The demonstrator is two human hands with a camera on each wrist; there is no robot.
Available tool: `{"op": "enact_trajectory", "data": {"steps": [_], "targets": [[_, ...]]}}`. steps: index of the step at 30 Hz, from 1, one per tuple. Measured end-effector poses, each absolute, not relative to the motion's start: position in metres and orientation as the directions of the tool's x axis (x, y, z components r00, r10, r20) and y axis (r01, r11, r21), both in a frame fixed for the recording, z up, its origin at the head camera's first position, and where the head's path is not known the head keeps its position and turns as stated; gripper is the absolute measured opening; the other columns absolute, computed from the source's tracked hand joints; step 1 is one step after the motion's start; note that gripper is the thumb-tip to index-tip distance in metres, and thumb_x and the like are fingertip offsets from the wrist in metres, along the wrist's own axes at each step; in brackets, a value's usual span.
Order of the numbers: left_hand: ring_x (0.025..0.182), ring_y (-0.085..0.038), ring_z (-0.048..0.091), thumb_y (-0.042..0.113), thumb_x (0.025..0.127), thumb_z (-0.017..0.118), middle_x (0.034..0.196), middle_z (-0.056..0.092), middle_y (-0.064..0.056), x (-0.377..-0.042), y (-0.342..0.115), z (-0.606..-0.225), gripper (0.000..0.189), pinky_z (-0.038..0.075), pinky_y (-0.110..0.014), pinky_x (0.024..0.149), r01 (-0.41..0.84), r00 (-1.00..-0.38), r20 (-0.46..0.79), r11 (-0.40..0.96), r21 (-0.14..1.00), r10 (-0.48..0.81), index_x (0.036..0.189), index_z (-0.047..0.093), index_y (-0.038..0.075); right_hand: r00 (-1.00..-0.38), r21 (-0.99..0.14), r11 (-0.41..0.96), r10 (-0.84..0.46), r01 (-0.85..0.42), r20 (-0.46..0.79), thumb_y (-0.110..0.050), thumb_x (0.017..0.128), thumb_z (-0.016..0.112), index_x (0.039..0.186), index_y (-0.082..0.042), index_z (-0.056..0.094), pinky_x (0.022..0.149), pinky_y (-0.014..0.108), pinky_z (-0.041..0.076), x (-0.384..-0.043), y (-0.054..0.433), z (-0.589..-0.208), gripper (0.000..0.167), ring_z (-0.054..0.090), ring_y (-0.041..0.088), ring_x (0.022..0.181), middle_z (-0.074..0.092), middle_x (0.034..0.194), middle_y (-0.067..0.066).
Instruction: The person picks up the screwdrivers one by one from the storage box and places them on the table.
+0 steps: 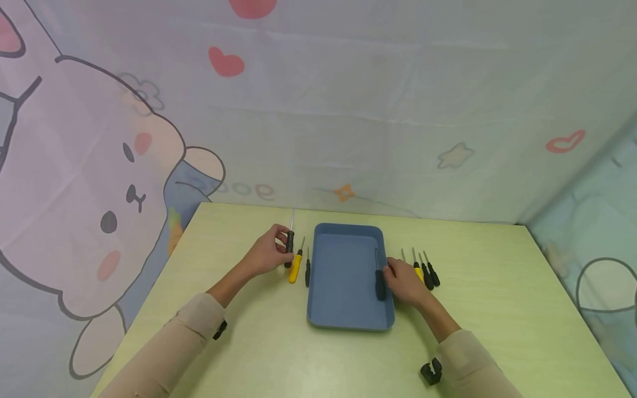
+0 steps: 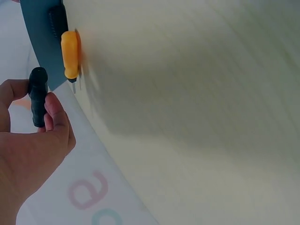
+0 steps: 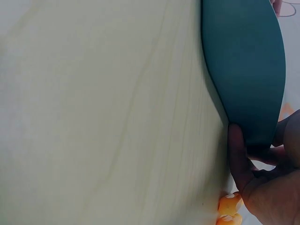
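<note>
Between thumb and fingers, my left hand (image 1: 266,252) pinches a screwdriver by its black handle (image 2: 38,96), its metal shaft pointing to the far edge of the table. Right of it lie a yellow screwdriver (image 1: 296,268) and a slim black one (image 1: 308,272). A blue-grey tray (image 1: 343,312) stands at the middle of the table. My right hand (image 1: 407,282) grips the tray's right wall, thumb and fingers on either side of it in the right wrist view. Inside the tray, along that wall, lies a black-handled screwdriver (image 1: 380,284).
Right of the tray several screwdrivers lie side by side, among them a yellow one (image 1: 418,272) and a black one (image 1: 434,276), partly behind my right hand. A printed cloth (image 1: 358,138) hangs along the table's far edge. Black wrist mounts (image 1: 431,371) show beside the sleeves.
</note>
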State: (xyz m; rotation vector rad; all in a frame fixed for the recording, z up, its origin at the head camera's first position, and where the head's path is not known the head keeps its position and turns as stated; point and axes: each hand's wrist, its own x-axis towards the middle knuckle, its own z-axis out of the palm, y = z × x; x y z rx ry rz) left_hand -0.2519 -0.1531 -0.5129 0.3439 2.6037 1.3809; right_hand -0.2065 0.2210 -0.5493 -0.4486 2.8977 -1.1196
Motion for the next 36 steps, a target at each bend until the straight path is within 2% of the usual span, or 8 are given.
{"op": "enact_trajectory", "data": {"steps": [15, 28, 36], "targets": [[0.101, -0.027, 0.068, 0.01, 0.089, 0.075, 0.12, 0.061, -0.016, -0.256, -0.166, -0.523, 0.06, 0.058, -0.033, 0.073, 0.094, -0.95, -0.097, 0.569, 0.817, 0.296, 0.143, 0.049, 0.002, -0.961, -0.668, 0.7, -0.261, -0.253, 0.09, -0.003, 0.107, 0.048, 0.095, 0.0, 0.061, 0.062, 0.035, 0.044, -0.206, 0.221, -0.549, 0.018, 0.051, 0.018, 0.068, 0.052, 0.076, 0.005], [0.103, -0.028, 0.069, 0.01, 0.087, 0.077, 0.115, 0.061, -0.015, -0.255, -0.164, -0.533, 0.059, 0.058, -0.035, 0.076, 0.073, -0.949, -0.133, 0.608, 0.791, 0.287, 0.139, 0.05, 0.001, -0.961, -0.674, 0.696, -0.262, -0.248, 0.083, -0.004, 0.107, 0.048, 0.098, 0.002, 0.062, 0.063, 0.035, 0.044, -0.205, 0.221, -0.548, 0.018, 0.051, 0.018, 0.069, 0.053, 0.078, 0.005], [0.098, -0.027, 0.068, 0.011, 0.086, 0.079, 0.114, 0.062, -0.018, -0.252, -0.162, -0.533, 0.059, 0.058, -0.036, 0.077, 0.059, -0.946, -0.152, 0.616, 0.785, 0.285, 0.136, 0.051, -0.003, -0.96, -0.677, 0.692, -0.267, -0.252, 0.084, -0.003, 0.107, 0.048, 0.1, 0.003, 0.063, 0.063, 0.035, 0.044, -0.206, 0.222, -0.549, 0.018, 0.051, 0.018, 0.069, 0.054, 0.078, 0.006]]}}
